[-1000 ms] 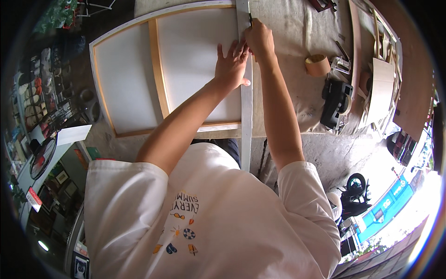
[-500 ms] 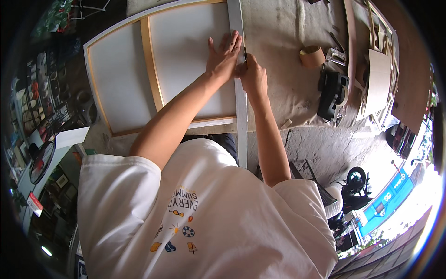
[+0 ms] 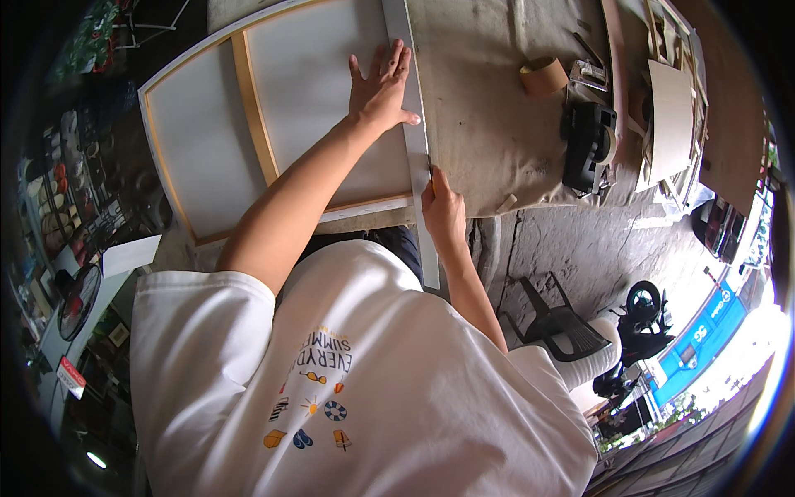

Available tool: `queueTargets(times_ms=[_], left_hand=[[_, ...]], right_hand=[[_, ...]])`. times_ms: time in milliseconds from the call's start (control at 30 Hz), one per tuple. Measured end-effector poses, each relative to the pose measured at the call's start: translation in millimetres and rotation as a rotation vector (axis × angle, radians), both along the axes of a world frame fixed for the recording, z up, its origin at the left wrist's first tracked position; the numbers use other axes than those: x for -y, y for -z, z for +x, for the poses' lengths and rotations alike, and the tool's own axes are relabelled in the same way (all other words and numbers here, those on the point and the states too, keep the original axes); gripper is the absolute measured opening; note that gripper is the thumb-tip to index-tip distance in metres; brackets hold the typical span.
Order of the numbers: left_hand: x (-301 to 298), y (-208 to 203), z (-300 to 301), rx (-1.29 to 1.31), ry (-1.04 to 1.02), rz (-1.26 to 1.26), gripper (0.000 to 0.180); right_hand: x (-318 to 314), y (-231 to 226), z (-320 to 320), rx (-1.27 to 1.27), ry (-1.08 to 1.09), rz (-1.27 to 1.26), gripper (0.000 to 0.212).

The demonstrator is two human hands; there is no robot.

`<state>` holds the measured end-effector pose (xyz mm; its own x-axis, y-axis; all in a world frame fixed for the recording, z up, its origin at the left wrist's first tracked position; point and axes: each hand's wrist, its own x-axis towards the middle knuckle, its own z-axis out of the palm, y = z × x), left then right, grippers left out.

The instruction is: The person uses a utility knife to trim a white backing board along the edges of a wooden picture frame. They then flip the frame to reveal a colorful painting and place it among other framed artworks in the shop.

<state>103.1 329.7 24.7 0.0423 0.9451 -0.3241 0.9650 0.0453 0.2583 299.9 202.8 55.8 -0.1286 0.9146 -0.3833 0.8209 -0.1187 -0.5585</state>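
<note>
A framed canvas [image 3: 315,91] lies face down, its pale back and wooden bars showing. Along its right side runs a long, flat whitish strip [image 3: 418,178] that sticks out past the near edge. My left hand [image 3: 381,95] is spread over the canvas edge, with its thumb and fingertips on the strip. In my closed right hand [image 3: 445,211], lower down at the strip's right side, is a slim cutter knife [image 3: 431,169]. Its dark, thin end points away from me along the strip's edge; most of it is hidden in my fingers.
A cloth-covered table [image 3: 489,149] bears a roll of brown tape [image 3: 543,76], a black tape dispenser [image 3: 586,147] and a stack of boards and frame pieces [image 3: 669,120] at the right. A dark chair [image 3: 559,323] stands on the floor beyond the table's near edge.
My right hand has drawn the cutter knife toward me along the strip's edge. My left hand has spread its thumb outward and stays on the canvas edge. The view has shifted slightly.
</note>
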Motion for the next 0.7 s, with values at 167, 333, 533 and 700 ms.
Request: queueTargets(times_ms=[167,333,533,700], left_hand=[[-1,0,2,-0.033,0.005,0.023,0.129],[0,2,2,-0.02,0.009,0.012,0.128],[4,9,0,0.214,-0.076,0.083,0.129],[26,21,10,0.526,-0.389,0.25,0.095]], right_hand=[[40,-1,22,0.003,0.016,-0.018,0.031],[93,-21,60,0.101,-0.038,-0.189,0.033],[101,-28,83,0.013,0.122,0.115,0.025],[126,16,62,0.061,0.135,0.04,0.045]])
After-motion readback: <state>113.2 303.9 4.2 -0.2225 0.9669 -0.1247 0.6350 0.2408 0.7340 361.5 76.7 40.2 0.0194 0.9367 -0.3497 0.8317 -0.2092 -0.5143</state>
